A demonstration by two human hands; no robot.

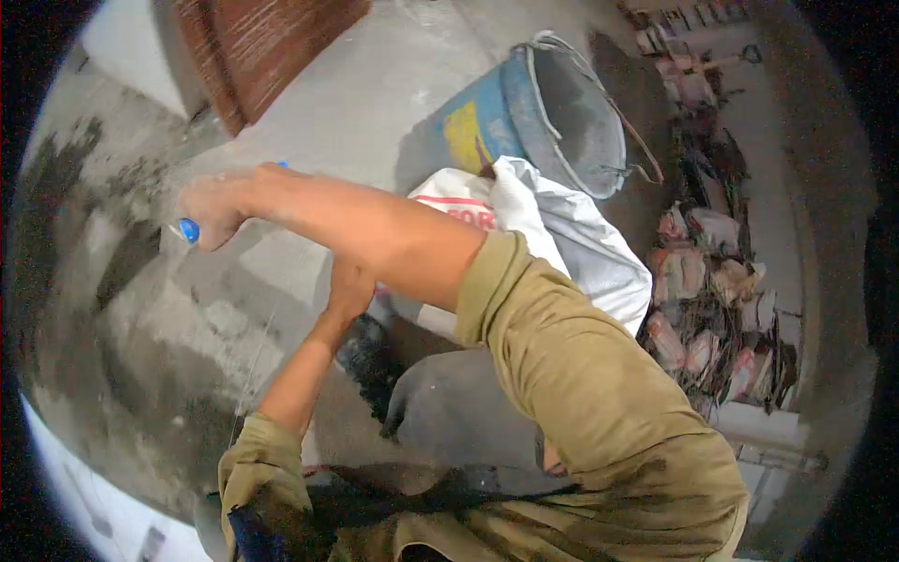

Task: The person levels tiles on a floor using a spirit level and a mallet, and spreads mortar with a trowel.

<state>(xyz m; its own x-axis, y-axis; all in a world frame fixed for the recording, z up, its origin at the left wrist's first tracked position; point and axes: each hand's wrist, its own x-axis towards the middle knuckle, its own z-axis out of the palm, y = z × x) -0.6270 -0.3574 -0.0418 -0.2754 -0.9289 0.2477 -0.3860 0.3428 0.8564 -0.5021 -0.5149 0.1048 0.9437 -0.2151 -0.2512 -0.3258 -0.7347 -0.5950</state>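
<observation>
My right hand (213, 208), slightly blurred, reaches across to the left over the grey, patchy cement surface (225, 309). Its fingers are closed round an object with a blue end (189, 230). The rest of that object is hidden, so its kind does not show. My left hand (350, 284) is below my right forearm, which covers its fingers. Beside the left wrist is a dark, rough-looking patch (370, 363). A white sack (590, 281) with red lettering lies crumpled to the right of my hands.
A blue bucket (520, 103) with a yellow patch and a wire handle appears tipped over behind the sack. A brown wooden panel (272, 47) stands at the top. Along the right are rough bricks and debris (688, 272) by a pale strip.
</observation>
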